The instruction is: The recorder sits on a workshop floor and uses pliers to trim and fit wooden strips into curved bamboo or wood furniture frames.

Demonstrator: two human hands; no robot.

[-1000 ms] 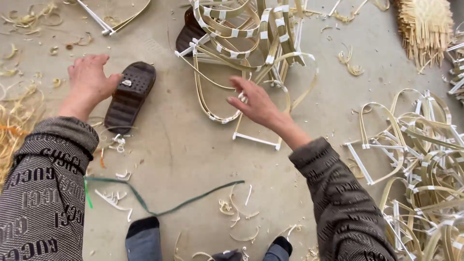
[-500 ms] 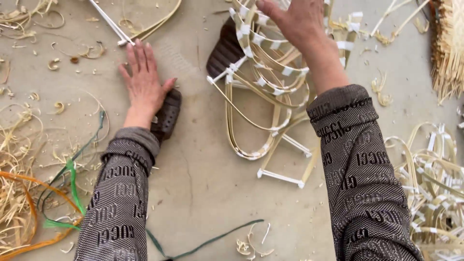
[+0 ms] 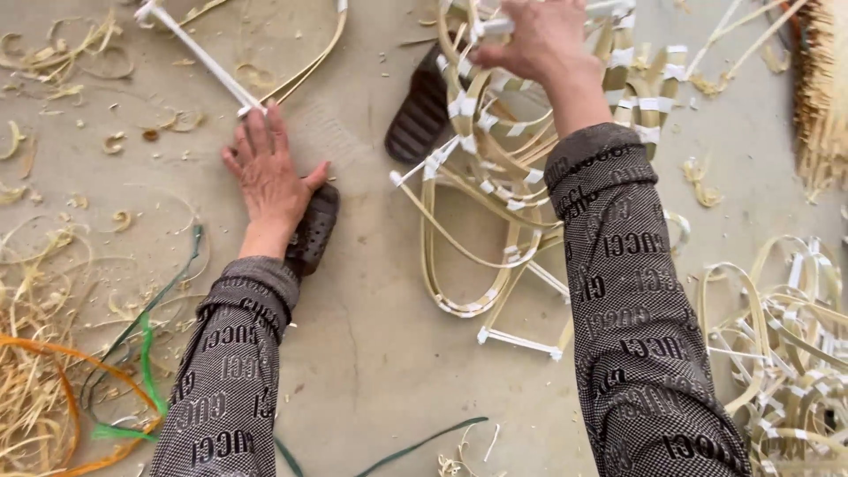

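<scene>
The grey concrete floor (image 3: pixel 371 353) carries everything here, littered with pale shavings and curls. Largest on it is the tangled pile of bent bamboo-strip frames bound with white tape (image 3: pixel 495 177), lying at upper centre. The right hand (image 3: pixel 543 40) is closed around a taped strip at the top of that pile. To lift one frame cleanly, it seems best to grip at a taped joint and draw upward slowly so the looped strips slide free rather than snag.

The left hand (image 3: pixel 265 172) lies flat and spread, palm down, pressing on a dark rubber clog (image 3: pixel 314 230) for support. A second dark clog (image 3: pixel 420 110) sits partly under the pile.

At the left edge, green and orange plastic straps (image 3: pixel 132 371) thread through straw-coloured shavings.
</scene>
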